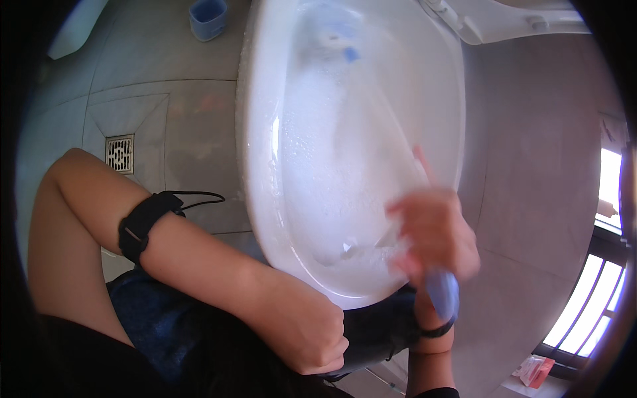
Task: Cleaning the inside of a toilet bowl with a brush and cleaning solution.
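Observation:
My right hand (pixel 433 234), blurred by motion, grips a long-handled toilet brush (pixel 390 109) over the right side of a white toilet bowl (pixel 264 164). The brush's pale shaft slants up and left into the bowl, and its blue grip end (pixel 443 294) sticks out below my hand. Blurred blue and white shapes (pixel 338 30) lie at the far end, where the brush head cannot be made out clearly. Foamy water (pixel 318 134) covers much of the bowl's inside. My left hand (pixel 313 336) is closed in a fist over my lap, below the near rim; nothing shows in it.
A blue plastic container (pixel 208 20) stands on the grey tiled floor, left of the bowl. Nearer is a metal floor drain (pixel 119 154). What looks like a raised toilet seat (pixel 512 22) juts out at top right. A red-and-white packet (pixel 535 370) lies near a barred window (pixel 584 303).

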Demonstrator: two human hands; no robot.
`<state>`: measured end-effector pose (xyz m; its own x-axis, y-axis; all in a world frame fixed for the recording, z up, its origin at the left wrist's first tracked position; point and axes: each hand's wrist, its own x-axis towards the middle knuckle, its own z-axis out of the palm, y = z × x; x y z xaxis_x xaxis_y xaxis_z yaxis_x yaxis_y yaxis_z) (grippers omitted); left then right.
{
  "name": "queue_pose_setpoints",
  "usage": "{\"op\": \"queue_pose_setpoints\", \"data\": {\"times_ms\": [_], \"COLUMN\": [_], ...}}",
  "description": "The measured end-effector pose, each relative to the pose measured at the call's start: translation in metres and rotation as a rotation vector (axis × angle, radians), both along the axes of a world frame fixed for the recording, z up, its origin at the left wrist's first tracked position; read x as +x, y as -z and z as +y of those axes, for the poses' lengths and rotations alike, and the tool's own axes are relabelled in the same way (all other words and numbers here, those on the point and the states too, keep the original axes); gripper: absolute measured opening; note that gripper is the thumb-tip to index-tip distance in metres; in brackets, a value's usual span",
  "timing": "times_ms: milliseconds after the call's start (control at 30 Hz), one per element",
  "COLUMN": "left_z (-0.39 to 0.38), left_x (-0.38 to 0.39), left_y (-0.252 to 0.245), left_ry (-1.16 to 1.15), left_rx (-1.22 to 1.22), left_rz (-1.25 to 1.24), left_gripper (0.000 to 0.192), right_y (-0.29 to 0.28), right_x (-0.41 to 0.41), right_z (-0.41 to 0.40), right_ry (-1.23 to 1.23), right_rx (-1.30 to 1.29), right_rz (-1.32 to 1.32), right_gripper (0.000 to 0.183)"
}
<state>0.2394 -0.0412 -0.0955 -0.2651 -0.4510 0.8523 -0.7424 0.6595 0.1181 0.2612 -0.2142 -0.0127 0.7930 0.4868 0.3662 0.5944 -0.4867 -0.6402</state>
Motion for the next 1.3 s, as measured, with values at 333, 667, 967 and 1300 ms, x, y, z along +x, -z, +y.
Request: {"op": "queue_pose_setpoints", "data": {"times_ms": [333,667,967,1300], "left_z": [-0.008,-0.009,-0.007,-0.015], "left_x": [-0.001,-0.013,-0.008,-0.01], "left_y": [-0.008,-0.001,-0.01,-0.004], "left_ry": [-0.137,0.033,-0.004,0.056], "left_rx": [-0.067,-0.037,-0.051,-0.098], "left_rz": [-0.052,0.026,0.072,0.073], "left_gripper": [0.015,0.014,0.014,0.013], "right_y": [-0.006,-0.046,0.006,-0.048], "right_x": [-0.01,-0.04,0.01,-0.021], "right_z": [0.01,0.0,-0.003,0.001], "right_ry": [-0.033,0.033,0.048,-0.051], "right_rx": [-0.093,0.585,-0.067,0.022], "right_rz": [0.042,0.068,-0.008,-0.135], "right_gripper": [0.028,0.039,0.013,0.023]}}
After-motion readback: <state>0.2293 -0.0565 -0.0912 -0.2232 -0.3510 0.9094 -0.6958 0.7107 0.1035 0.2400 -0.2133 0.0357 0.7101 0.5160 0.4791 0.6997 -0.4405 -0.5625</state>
